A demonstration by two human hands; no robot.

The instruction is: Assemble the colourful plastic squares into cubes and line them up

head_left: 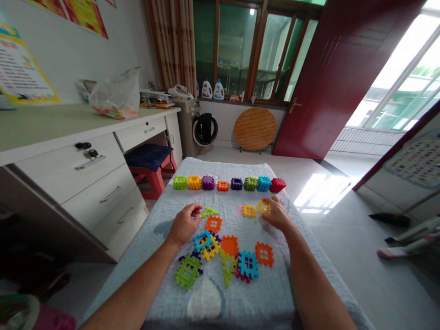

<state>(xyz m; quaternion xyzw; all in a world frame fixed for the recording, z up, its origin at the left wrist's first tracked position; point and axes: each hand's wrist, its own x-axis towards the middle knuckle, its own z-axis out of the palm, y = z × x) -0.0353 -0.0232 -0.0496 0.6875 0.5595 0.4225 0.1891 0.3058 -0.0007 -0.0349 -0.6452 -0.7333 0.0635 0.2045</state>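
The two hands are well apart. The right hand (277,214) pinches a yellow square (260,207) by its edge, just beside another yellow piece (249,211) lying flat. The left hand (185,224) has curled fingers next to a green piece (210,212); whether it grips that piece I cannot tell. Nearer the person, orange, blue, green, yellow and purple pieces lie scattered and overlapping on the pale blue cloth (140,250). Beyond the hands, eight coloured blocks (223,185) stand in a row near the far edge. Further out, a plastic bag (117,98) sits on the desk (51,123), and the bottles (218,89) on the windowsill carry labels too small to read. The yellow-bordered poster (25,68) has lines of print, also unreadable.
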